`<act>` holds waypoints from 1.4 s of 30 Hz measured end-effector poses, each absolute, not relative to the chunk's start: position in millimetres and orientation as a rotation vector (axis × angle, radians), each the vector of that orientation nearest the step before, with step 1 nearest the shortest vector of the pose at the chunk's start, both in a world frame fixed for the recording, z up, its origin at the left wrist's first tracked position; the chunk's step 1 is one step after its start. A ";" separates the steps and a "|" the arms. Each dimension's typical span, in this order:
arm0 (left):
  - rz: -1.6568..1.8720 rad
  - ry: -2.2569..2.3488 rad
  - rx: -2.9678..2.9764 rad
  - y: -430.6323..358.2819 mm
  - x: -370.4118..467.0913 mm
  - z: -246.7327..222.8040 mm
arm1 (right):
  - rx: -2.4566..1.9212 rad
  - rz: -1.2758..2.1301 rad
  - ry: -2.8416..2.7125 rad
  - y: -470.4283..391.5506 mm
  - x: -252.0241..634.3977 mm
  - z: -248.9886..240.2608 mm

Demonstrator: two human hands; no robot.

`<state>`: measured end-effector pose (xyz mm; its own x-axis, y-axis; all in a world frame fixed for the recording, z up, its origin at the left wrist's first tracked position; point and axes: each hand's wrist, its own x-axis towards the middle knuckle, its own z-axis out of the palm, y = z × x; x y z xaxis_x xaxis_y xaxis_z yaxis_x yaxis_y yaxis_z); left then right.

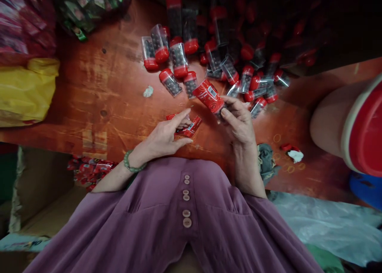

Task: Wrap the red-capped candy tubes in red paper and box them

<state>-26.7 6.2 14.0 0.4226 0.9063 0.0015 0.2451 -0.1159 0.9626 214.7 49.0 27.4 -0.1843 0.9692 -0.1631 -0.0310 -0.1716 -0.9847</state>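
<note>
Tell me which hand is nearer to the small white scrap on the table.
Left. The left hand lies below and slightly right of the white scrap; the right hand, holding a red-labelled tube, is farther right.

A worn reddish-brown wooden table [98, 90] is seen, with knots and scratches in its surface. At its left edge a crumpled yellow plastic bag [26, 90] is laid, and above it a heap of red and pink printed packets [24, 26] is found. Next to this heap, at the top, a clear bag of green wrapped sweets [89, 6] is placed. A small white crumpled scrap [148, 91] is left on the bare wood. Below the table edge, at the left, a brown cardboard box [36, 201] is seen. At the right, a red round plastic lid with a cream rim [365, 131] is shown, and a clear plastic sheet [325, 225] is spread below it.
</note>
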 end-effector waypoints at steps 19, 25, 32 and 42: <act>1.059 0.914 0.379 8.4 17.1 47.8 | -1.195 1.575 -1.306 16.3 177.7 50.3; 1.130 1.025 0.273 6.7 18.0 47.2 | -1.220 1.620 -1.131 7.0 164.5 41.9; 1.206 1.083 0.310 8.4 21.4 43.0 | -1.345 1.399 -1.279 -5.5 169.1 39.5; 1.204 1.088 0.289 20.6 24.4 42.8 | -1.302 1.335 -1.312 -2.3 156.7 35.2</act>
